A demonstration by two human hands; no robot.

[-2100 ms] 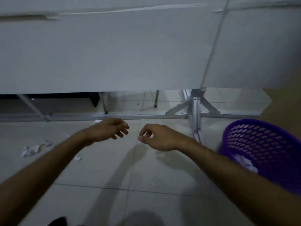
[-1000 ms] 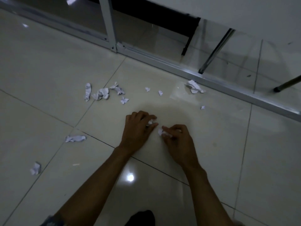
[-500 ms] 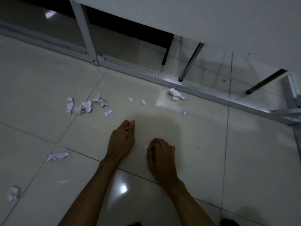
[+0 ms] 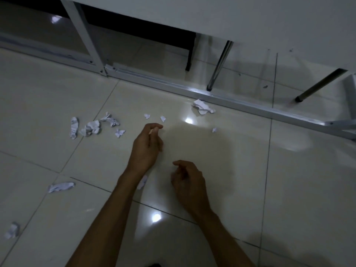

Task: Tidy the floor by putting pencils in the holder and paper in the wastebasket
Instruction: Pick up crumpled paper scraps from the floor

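1. Since half a second ago the left hand [image 4: 147, 145] has reached forward toward the two tiny white paper bits [image 4: 163, 118]. The right hand [image 4: 189, 183] has come up off the glossy pale tiled floor [image 4: 289, 180], where it was bunched as a fist.
2. Left grip: thumb and forefinger nipped together, with a small white paper scrap [image 4: 151, 131] showing between them.
3. Right grip: fingers curled inward, back of the hand to the camera. Cannot tell whether it has any paper.
4. A flat white paper shred [image 4: 143, 181] lies on the floor just beside the left wrist, partly hidden by the forearm.
5. Judgement: the paper gathering is under way, with plenty still on the floor.
   - A cluster of crumpled white paper wads [image 4: 92, 128] lies to the left.
   - A twisted white paper strip [image 4: 60, 186] lies nearer the camera.
   - A white crumpled lump [image 4: 12, 230] sits at the left edge of the view.
   - Wastebasket, pencils and holder are out of view, so a carry to the wastebasket is still ahead.
6. Edges: a silver metal floor rail [image 4: 250, 109] runs diagonally behind the litter. The largest white crumpled paper ball [image 4: 203, 107] sits right against it. Slanted metal furniture legs [image 4: 219, 64] stand beyond the rail.
7. Room: open tile to the right of both hands. Reaching left means passing over the cluster.
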